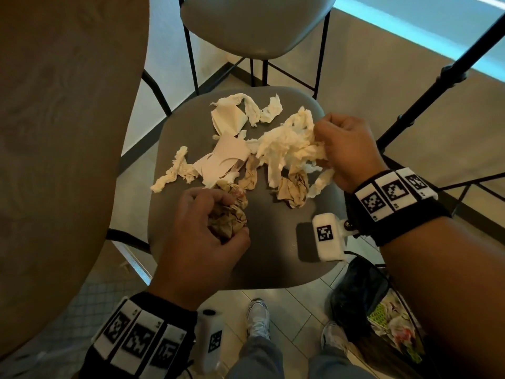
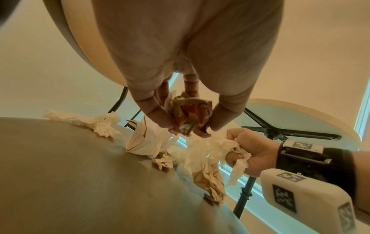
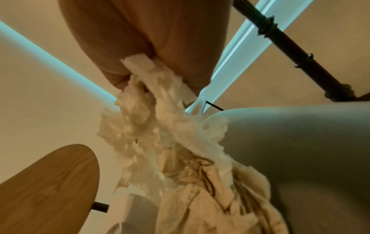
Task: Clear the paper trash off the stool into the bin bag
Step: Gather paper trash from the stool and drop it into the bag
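On the dark grey rounded seat of the stool [image 1: 273, 242], as the head view showed it, paper trash lay scattered: white tissue strips, flat cream paper scraps [image 1: 226, 119] and a loose crumpled brown paper ball [image 1: 292, 190]. The left hand [image 1: 202, 239] had its fingers curled round another crumpled brown paper wad [image 1: 229, 217] at the near side of the seat. The right hand [image 1: 347, 151] clutched a shredded white tissue bundle [image 1: 287, 149] at the seat's right edge, the bundle trailing leftward from the fist toward the middle of the seat. The black bin bag [image 1: 355, 291] stood open on the floor below the seat's near right corner, directly under the right forearm, so the right hand appeared the nearer of the two; the left would have to cross over the seat to reach it.

From the left wrist camera, the fingers [image 2: 156, 114] and thumb of that hand pinched the brown wad [image 2: 190, 115] from both sides, lifted just clear of the seat [image 2: 70, 174]. Beyond it the right hand [image 2: 252, 152] gripped the tissue [image 2: 210, 148], whose tails draped over the loose brown ball [image 2: 208, 178].

From the right wrist camera, the fist [image 3: 140, 47] was closed tight on the tissue bundle [image 3: 160, 123], which hung long and downward from the fingers beside the grey seat [image 3: 300, 150]. The bag was out of sight there. Much trash remained, so the clearing looked early.
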